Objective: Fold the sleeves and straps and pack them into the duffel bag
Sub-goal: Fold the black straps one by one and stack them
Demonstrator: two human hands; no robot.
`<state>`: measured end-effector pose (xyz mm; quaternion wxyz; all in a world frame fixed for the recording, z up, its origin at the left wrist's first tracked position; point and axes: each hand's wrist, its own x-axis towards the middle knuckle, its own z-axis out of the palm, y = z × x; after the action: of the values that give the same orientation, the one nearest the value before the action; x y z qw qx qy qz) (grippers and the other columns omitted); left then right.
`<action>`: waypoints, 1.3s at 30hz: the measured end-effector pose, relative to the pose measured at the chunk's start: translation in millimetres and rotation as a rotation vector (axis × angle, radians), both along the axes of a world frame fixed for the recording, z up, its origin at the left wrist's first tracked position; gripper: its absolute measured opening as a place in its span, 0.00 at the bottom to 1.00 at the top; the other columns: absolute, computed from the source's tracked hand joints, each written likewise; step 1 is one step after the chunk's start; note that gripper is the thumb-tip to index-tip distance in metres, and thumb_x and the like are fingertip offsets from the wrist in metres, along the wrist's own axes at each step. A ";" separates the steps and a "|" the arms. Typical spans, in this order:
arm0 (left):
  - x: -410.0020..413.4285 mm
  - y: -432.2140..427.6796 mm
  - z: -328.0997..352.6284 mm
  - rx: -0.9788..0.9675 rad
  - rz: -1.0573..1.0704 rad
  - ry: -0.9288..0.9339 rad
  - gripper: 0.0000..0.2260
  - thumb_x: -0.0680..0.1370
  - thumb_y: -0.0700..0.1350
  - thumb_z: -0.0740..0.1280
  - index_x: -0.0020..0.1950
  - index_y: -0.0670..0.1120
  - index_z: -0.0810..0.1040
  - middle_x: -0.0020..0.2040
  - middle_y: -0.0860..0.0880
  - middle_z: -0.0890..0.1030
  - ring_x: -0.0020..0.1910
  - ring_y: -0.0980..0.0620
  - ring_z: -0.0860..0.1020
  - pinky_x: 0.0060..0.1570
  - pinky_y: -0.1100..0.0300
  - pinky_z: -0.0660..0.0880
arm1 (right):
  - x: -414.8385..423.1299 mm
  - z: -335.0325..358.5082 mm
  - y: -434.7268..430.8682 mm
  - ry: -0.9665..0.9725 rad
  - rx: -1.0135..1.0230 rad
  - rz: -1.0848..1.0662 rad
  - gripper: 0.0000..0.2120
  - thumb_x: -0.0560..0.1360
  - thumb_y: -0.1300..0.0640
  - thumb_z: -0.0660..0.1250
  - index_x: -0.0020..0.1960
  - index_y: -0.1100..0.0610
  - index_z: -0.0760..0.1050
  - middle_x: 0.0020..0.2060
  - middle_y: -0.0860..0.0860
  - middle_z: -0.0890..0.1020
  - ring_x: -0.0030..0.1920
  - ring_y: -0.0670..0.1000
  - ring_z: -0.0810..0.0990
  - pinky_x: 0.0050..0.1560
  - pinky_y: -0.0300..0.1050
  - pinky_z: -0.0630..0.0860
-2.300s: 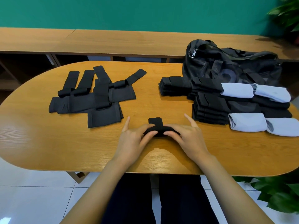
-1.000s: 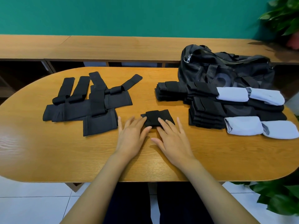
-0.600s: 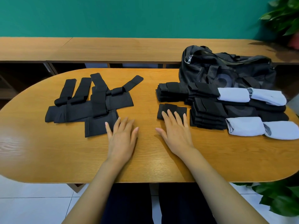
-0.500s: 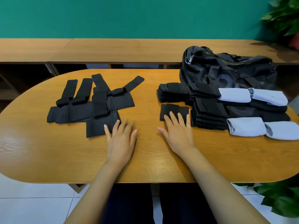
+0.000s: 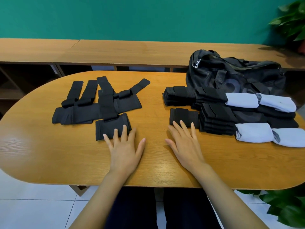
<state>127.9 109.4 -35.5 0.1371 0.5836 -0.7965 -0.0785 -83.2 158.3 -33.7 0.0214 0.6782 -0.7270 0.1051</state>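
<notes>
A black duffel bag [image 5: 234, 78] sits at the table's back right. In front of it lie stacks of folded black sleeves [image 5: 216, 121] and rolled white sleeves [image 5: 254, 135]. A freshly folded black piece [image 5: 184, 115] lies left of the stacks, and the straight fingertips of my right hand [image 5: 184, 146] rest on its near edge. On the left lies a heap of unfolded black straps and sleeves [image 5: 99, 103]. My left hand [image 5: 125, 149] lies flat, its fingertips on the nearest flat black sleeve [image 5: 112, 126].
The oval wooden table [image 5: 49, 154] carries everything. A long wooden shelf unit [image 5: 115, 52] runs behind it under a green wall. Potted plants stand at the far right [image 5: 292, 20] and lower right [image 5: 287, 209].
My right hand slid the folded black piece rightward beside the stacks. My left hand moved left and forward onto the nearest unfolded sleeve.
</notes>
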 end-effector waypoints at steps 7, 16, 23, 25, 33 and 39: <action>-30.0 26.0 5.8 0.006 -0.127 0.062 0.36 0.76 0.68 0.35 0.77 0.55 0.61 0.78 0.52 0.60 0.78 0.48 0.55 0.74 0.40 0.34 | -1.0 2.0 10.6 -0.070 -0.062 0.069 0.35 0.80 0.36 0.37 0.74 0.52 0.67 0.74 0.48 0.68 0.77 0.50 0.57 0.78 0.57 0.43; -25.4 16.5 6.6 -0.060 -0.237 0.172 0.25 0.79 0.56 0.65 0.74 0.51 0.69 0.74 0.51 0.69 0.73 0.54 0.65 0.77 0.48 0.39 | -8.3 0.3 20.7 -0.134 -0.048 0.122 0.32 0.80 0.36 0.40 0.75 0.50 0.65 0.74 0.45 0.68 0.77 0.45 0.54 0.77 0.49 0.36; -3.3 -6.3 3.5 -0.184 -0.191 0.154 0.10 0.80 0.47 0.66 0.59 0.47 0.82 0.59 0.49 0.83 0.63 0.50 0.78 0.76 0.49 0.44 | 2.3 4.0 19.1 -0.185 -0.015 0.214 0.30 0.80 0.35 0.43 0.74 0.48 0.66 0.75 0.43 0.65 0.77 0.41 0.50 0.76 0.47 0.34; -2.8 -8.8 5.4 -0.232 -0.174 0.180 0.08 0.80 0.45 0.65 0.55 0.47 0.84 0.53 0.49 0.85 0.58 0.50 0.81 0.75 0.49 0.47 | 8.2 7.7 17.4 -0.202 -0.015 0.258 0.25 0.81 0.37 0.46 0.67 0.48 0.72 0.76 0.44 0.62 0.78 0.41 0.48 0.77 0.48 0.35; -1.1 2.6 10.2 -0.434 -0.250 0.235 0.13 0.81 0.49 0.60 0.55 0.46 0.83 0.56 0.50 0.83 0.60 0.49 0.79 0.72 0.41 0.58 | 20.3 13.5 -2.0 -0.110 -0.026 0.349 0.29 0.81 0.38 0.45 0.73 0.52 0.68 0.78 0.45 0.59 0.78 0.44 0.48 0.78 0.56 0.44; -4.6 23.8 7.8 -0.351 -0.353 0.138 0.16 0.82 0.54 0.57 0.56 0.47 0.81 0.53 0.52 0.81 0.54 0.53 0.78 0.62 0.56 0.65 | 23.6 14.1 -12.4 -0.131 -0.035 0.327 0.31 0.81 0.39 0.45 0.75 0.57 0.65 0.79 0.47 0.55 0.78 0.44 0.48 0.77 0.45 0.39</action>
<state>123.4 133.2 -27.8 0.2746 0.3960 -0.8763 -0.0016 -59.5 145.9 -19.6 -0.0314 0.7786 -0.6049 0.1639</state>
